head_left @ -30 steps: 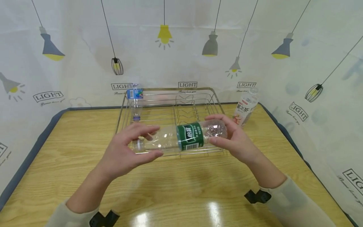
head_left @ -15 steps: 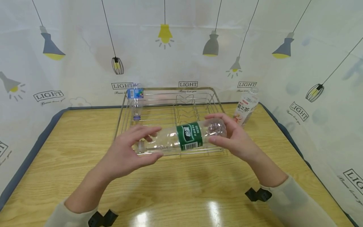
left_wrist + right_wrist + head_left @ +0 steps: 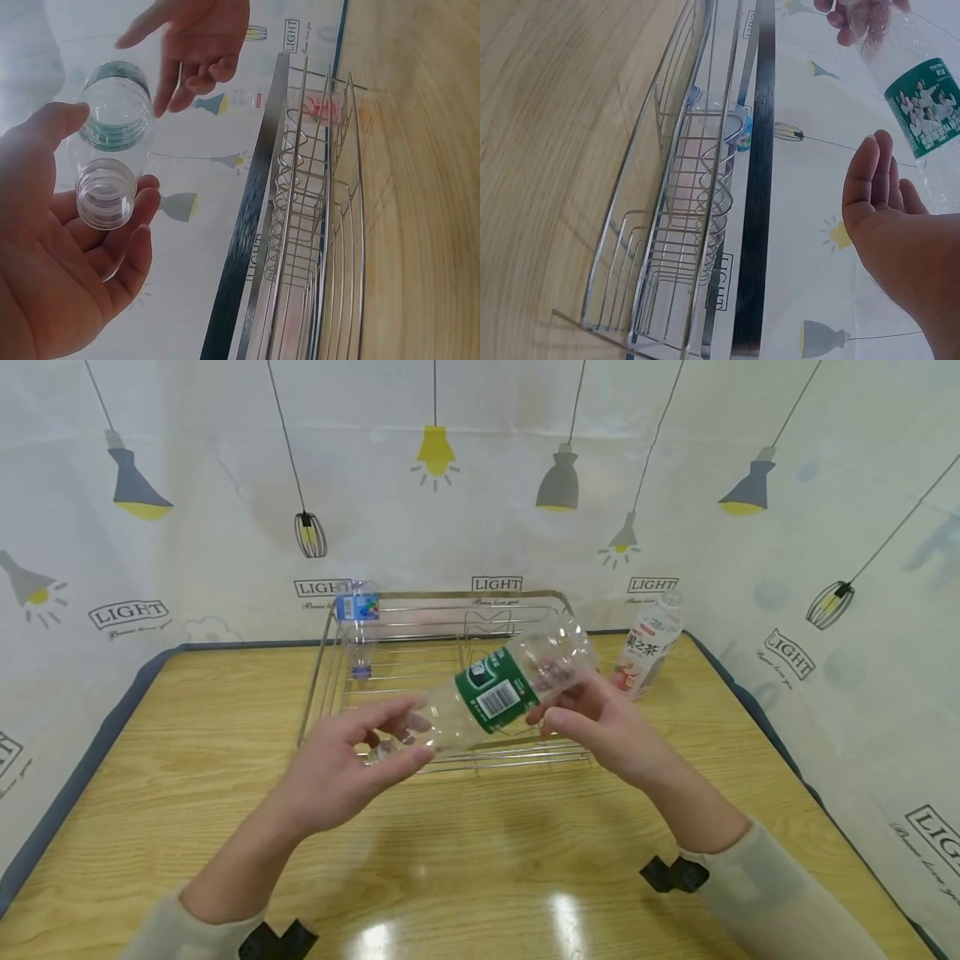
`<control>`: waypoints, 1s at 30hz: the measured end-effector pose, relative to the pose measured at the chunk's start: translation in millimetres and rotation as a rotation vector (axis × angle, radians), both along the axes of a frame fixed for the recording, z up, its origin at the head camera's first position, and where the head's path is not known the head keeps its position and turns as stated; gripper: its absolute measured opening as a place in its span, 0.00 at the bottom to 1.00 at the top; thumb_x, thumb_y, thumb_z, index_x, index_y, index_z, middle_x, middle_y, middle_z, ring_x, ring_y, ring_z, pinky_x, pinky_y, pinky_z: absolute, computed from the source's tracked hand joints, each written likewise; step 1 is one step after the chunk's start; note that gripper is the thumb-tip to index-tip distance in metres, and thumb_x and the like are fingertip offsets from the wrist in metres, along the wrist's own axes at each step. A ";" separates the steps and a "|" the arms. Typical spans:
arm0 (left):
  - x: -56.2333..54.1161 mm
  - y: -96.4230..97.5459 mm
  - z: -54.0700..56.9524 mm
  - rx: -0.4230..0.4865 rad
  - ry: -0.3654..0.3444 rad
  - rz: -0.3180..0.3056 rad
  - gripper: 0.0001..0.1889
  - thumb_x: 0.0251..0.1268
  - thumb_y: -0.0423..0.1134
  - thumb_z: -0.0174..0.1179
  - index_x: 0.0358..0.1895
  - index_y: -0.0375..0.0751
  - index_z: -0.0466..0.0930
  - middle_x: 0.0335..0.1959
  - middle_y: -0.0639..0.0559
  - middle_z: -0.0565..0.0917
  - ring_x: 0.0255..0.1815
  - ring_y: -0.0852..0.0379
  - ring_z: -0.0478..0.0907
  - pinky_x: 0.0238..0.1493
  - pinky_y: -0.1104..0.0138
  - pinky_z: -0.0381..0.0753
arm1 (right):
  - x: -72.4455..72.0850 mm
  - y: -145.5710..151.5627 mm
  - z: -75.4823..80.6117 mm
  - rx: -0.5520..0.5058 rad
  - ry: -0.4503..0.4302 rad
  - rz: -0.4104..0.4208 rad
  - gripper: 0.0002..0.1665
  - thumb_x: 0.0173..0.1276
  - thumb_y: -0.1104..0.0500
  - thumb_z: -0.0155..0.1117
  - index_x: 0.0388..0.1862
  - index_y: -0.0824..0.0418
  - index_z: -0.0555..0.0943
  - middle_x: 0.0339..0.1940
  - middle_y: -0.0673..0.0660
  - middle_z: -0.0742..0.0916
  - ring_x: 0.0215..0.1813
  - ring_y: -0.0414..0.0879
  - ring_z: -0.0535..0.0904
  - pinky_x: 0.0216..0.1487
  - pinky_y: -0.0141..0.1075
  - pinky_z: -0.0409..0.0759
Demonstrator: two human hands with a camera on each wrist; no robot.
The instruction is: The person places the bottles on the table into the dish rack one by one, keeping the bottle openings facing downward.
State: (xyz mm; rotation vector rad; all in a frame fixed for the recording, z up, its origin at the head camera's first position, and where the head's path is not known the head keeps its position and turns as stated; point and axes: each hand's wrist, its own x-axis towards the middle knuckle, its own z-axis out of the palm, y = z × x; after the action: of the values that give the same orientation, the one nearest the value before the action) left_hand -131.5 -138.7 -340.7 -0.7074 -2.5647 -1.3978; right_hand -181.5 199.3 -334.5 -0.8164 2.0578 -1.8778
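Note:
A clear plastic bottle (image 3: 495, 689) with a green label is held up over the wire rack's front, tilted, its base up to the right. My left hand (image 3: 330, 772) grips it at the neck end, thumb on one side and fingers curled beneath. The left wrist view shows the bottle's threaded neck (image 3: 107, 196) without a cap. Beside the bottle's base is my right hand (image 3: 618, 731), its fingers loosely bent and not wrapped round it. In the right wrist view the right hand (image 3: 900, 217) stands apart from the label.
A metal wire rack (image 3: 450, 595) stands at the table's back. Inside its left side lies a bottle with a blue label (image 3: 357, 607), cap toward me. To the rack's right stands a white-labelled bottle (image 3: 647, 645). A lamp-printed curtain (image 3: 495, 527) borders the wooden table (image 3: 480, 843).
The green-labelled bottle has tilted and turned, its base rising and its barcode coming round. My right hand has released the base and dropped lower. My left hand has closed more on the neck.

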 end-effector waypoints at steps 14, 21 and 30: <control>2.9 19.8 -9.3 0.064 -0.210 -0.126 0.16 0.86 0.47 0.61 0.66 0.46 0.84 0.48 0.53 0.95 0.41 0.58 0.89 0.39 0.64 0.87 | -2.4 -25.7 13.0 -0.009 0.042 -0.083 0.33 0.82 0.65 0.57 0.83 0.65 0.65 0.67 0.65 0.82 0.60 0.50 0.85 0.58 0.40 0.89; 2.5 28.9 -12.4 0.074 -0.232 -0.178 0.17 0.87 0.46 0.60 0.68 0.45 0.83 0.48 0.52 0.95 0.44 0.58 0.91 0.43 0.63 0.88 | -2.8 -32.6 12.1 -0.030 0.008 -0.058 0.36 0.81 0.65 0.59 0.84 0.62 0.62 0.71 0.70 0.81 0.63 0.49 0.86 0.61 0.39 0.89; 2.1 35.6 -15.4 0.060 -0.222 -0.202 0.20 0.88 0.47 0.59 0.72 0.43 0.81 0.45 0.55 0.94 0.39 0.58 0.88 0.39 0.64 0.86 | -2.5 -36.2 11.8 -0.040 0.012 -0.027 0.38 0.80 0.64 0.61 0.85 0.59 0.62 0.71 0.66 0.81 0.65 0.51 0.84 0.64 0.40 0.88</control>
State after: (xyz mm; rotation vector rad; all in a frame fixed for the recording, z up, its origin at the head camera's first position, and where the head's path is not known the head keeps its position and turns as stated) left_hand -129.4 -103.1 -356.1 -0.8677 -2.6631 -1.6959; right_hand -184.0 163.1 -322.7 -0.8147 2.0548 -1.9390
